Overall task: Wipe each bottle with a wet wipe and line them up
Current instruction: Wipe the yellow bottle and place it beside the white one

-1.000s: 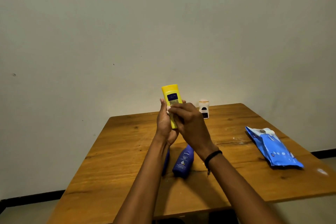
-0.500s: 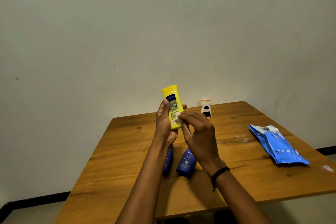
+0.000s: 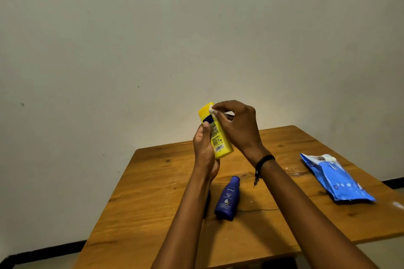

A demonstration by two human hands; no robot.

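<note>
Wiping: the wipe [image 3: 211,112], pinched in the fingertips of the right hand [image 3: 238,126], now sits on the upper end of the yellow bottle [image 3: 218,135]; half a second ago it lay at mid-label, so the stroke has run upward.
Bottle: held in the air above the table [image 3: 153,192], with its top leaning left. The left hand [image 3: 204,148] wraps its lower part, thumb along the near edge.
Meaning: this face appears nearly covered; the other faces and the standing in line likely remain.
Blue bottle [image 3: 227,199]: lies on its side below the hands, not yet lined up.
Second blue bottle [image 3: 206,203]: only a sliver shows beside the left forearm.
White bottle: seen at the far edge a moment ago, now hidden behind the right hand.
Pack [image 3: 336,179]: lies to the right, well apart, with something white at its opening.
Obstacles: the lying bottles occupy the spot under the hands, so a set-down probably needs ground clear of them.
</note>
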